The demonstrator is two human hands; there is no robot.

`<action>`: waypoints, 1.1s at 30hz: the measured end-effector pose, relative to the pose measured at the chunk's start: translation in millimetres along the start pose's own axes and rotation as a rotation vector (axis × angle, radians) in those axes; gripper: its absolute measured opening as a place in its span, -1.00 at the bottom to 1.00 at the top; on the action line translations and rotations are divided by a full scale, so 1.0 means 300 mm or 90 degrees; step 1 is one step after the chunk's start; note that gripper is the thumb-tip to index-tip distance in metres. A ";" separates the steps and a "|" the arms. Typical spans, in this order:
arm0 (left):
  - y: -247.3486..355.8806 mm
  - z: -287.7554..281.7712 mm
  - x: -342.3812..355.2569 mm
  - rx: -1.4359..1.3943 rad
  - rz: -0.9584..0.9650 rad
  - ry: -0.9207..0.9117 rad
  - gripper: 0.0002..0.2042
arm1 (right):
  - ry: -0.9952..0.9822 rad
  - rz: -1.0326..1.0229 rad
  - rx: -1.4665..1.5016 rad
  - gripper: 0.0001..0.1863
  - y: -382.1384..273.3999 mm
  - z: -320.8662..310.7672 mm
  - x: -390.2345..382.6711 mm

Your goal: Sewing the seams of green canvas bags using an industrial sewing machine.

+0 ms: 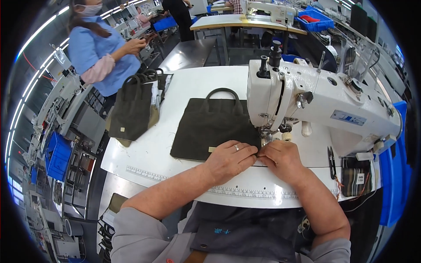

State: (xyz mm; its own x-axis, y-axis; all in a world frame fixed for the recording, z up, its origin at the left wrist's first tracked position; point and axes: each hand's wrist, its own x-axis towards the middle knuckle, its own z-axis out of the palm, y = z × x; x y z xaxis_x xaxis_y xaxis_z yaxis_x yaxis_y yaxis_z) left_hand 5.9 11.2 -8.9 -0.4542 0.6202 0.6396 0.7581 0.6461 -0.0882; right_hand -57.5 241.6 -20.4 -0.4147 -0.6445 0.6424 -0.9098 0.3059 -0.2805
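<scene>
A dark olive fabric handbag [204, 125] lies flat on the white sewing table, its looped handle pointing away from me. Its right edge runs under the needle area of a white industrial sewing machine [307, 85]. My left hand [231, 160], with a ring on one finger, rests over the bag's near right corner, fingertips pressed together on it. Close against it, my right hand [283, 160] pinches the same corner just in front of the presser foot. The fingers hide the corner itself and most of the gripped edge. A small pale tag shows beside my left hand.
More olive bags [131, 109] are stacked at the table's left. Black thread snips [331, 162] and a striped cloth piece [356, 175] lie at the right. A printed ruler [252, 193] follows the near edge. A person in blue [103, 57] stands beyond the table, far left.
</scene>
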 end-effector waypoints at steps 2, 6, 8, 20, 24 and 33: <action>0.003 0.001 -0.004 -0.005 -0.018 -0.005 -0.89 | 0.005 -0.007 -0.001 -0.86 0.006 0.005 -0.002; 0.007 0.013 -0.014 -0.006 -0.055 0.014 -0.87 | -0.012 -0.022 -0.018 -0.86 0.007 0.001 -0.007; 0.011 0.017 -0.018 0.003 -0.066 0.003 -0.86 | -0.010 -0.020 -0.010 -0.85 0.005 -0.001 -0.006; 0.006 0.034 -0.015 -0.116 -0.134 0.026 -0.95 | -0.026 -0.012 0.009 -0.85 0.004 -0.014 -0.001; 0.008 0.033 -0.014 -0.103 -0.129 0.011 -0.92 | -0.025 -0.007 0.015 -0.85 0.004 -0.013 -0.004; 0.011 0.019 -0.003 -0.023 -0.085 0.032 -0.86 | -0.026 0.013 0.011 -0.85 -0.003 -0.015 0.005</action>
State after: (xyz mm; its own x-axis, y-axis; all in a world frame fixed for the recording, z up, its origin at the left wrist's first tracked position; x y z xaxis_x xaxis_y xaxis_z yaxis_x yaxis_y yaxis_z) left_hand 6.1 15.2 -14.1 -0.5285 0.5058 0.6817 0.7093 0.7044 0.0273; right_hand -57.3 243.7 -16.0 -0.4337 -0.6659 0.6070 -0.9009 0.3072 -0.3066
